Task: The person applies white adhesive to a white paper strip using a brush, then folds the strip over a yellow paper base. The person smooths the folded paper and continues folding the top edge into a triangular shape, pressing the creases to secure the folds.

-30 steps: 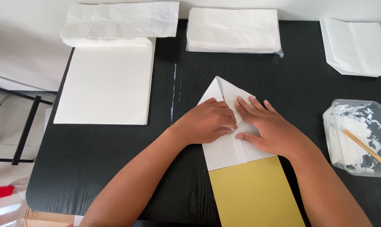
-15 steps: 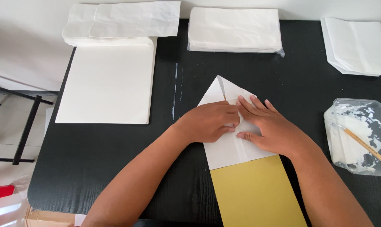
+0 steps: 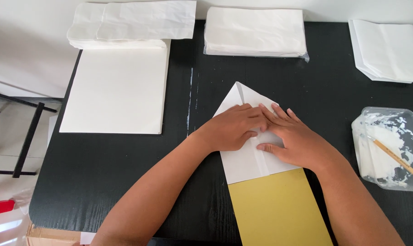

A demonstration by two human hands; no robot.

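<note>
Nearest, lower centre of the frame: a yellow card sheet [image 3: 279, 209], matt and flat, running off the bottom edge; its upper edge is overlapped by the folded white paper [image 3: 245, 159]

Centre of the frame: left hand [image 3: 234, 127], palm down, fingers loosely curled and pressed onto the paper, forearm slanting in from the lower left. Right hand [image 3: 295, 141], palm down, fingers spread flat and angled toward the upper left, thumb stretched along the paper. The fingertips of both hands meet over the middle of the sheet. Neither hand clasps anything; both lie flat and press the paper onto the table

The folded white paper: thin, smooth, with a pointed top peeking out above the knuckles and a straight vertical seam showing below the hands. It lies directly under both palms

Black table [image 3: 124, 182]: dark wood grain, matt

Right edge: a clear plastic tub [image 3: 388, 146] smeared with white paste, a wooden stick [image 3: 397, 159] resting slantwise in it

Left of centre: a large white sheet stack [image 3: 115, 91], square and flat

Far, upper edge of the frame: a pile of white paper bags [image 3: 133, 23] at upper left, a wrapped white stack [image 3: 254, 32] at upper centre, more folded white bags [image 3: 388, 48] at upper right
</note>
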